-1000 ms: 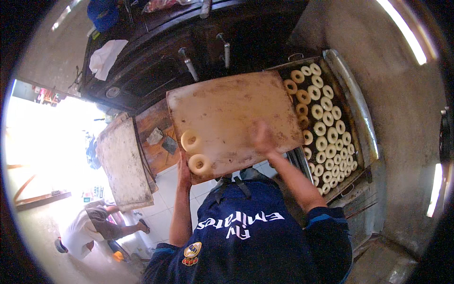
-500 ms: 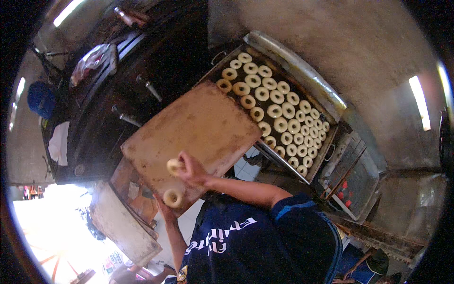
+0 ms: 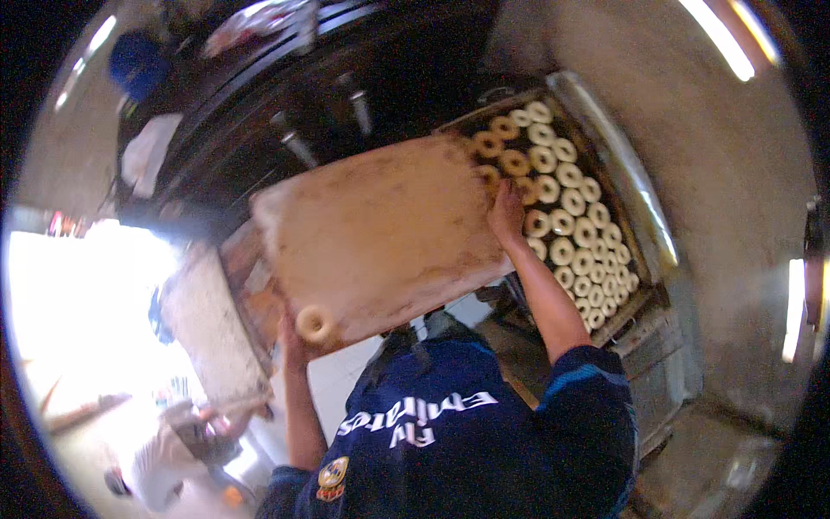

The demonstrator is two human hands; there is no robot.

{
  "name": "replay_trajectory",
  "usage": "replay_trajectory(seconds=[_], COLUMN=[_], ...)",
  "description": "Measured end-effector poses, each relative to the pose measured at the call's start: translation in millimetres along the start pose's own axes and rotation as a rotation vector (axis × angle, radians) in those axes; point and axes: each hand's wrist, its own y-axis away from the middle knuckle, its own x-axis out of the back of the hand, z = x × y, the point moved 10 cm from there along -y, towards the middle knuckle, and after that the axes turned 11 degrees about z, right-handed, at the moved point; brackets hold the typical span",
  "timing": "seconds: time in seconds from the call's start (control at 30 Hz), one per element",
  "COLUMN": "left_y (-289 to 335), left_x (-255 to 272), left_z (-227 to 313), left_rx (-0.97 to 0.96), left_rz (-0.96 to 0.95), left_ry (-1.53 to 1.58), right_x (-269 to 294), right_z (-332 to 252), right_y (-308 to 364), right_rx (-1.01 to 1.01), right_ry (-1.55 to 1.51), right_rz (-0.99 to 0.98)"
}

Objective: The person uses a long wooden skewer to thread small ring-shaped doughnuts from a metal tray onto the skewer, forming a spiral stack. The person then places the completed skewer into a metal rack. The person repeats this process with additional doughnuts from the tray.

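Observation:
A large floured wooden board (image 3: 389,229) lies across in front of me, its right end next to a pan (image 3: 624,322) of dark oil. My left hand (image 3: 294,342) grips the board's near left corner, its fingers partly hidden. Beside that hand, one pale dough ring (image 3: 314,323) sits on the board. My right hand (image 3: 507,212) is at the board's right edge, next to the frying doughnuts (image 3: 562,222). Its fingers are blurred, and I cannot see whether it holds a ring. Most doughnuts in the pan are pale; those nearest the board look browner.
A dark structure with two metal handles (image 3: 300,149) rises beyond the board. A metal guard (image 3: 618,156) runs along the pan's far right side by the wall. To the left stands a pale panel (image 3: 207,320) near a bright opening, where a person (image 3: 164,450) shows blurred.
My right hand has moved from above the board, where it held a dough ring, rightward to the pan's edge. The view has shifted. My left hand stays at the board's corner.

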Motion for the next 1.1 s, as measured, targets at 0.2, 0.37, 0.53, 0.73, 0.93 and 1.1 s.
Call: replay_trajectory(seconds=[0.2,0.37,0.53,0.73,0.93,1.1], left_y=[-8.8,-18.6,-4.2,22.1,24.6,47.3], left_x=[-14.0,-28.7,-47.9,-42.8,-33.8,-2.8], left_z=[-22.4,-38.8,2.4,39.3,39.9,38.4], left_rx=[-0.058,0.048,-0.232,-0.238,-0.190,-0.163], left_rz=[0.023,0.032,-0.083,-0.167,-0.104,-0.044], left_ry=[-0.030,-0.111,-0.204,-0.377,-0.187,-0.063], right_x=[21.5,47.1,54.2,83.8,40.3,76.6], right_z=[-281.9,-361.6,-290.1,-73.9,81.7,-21.7], right_y=[141.0,163.5,156.4,73.8,30.3,22.2], right_rx=[0.260,0.376,-0.220,-0.213,-0.190,-0.163], right_ry=[-0.869,-0.848,-1.013,-0.569,-0.127,-0.192], right_rz=[-0.517,-0.582,-0.769,-0.066,-0.095,0.053])
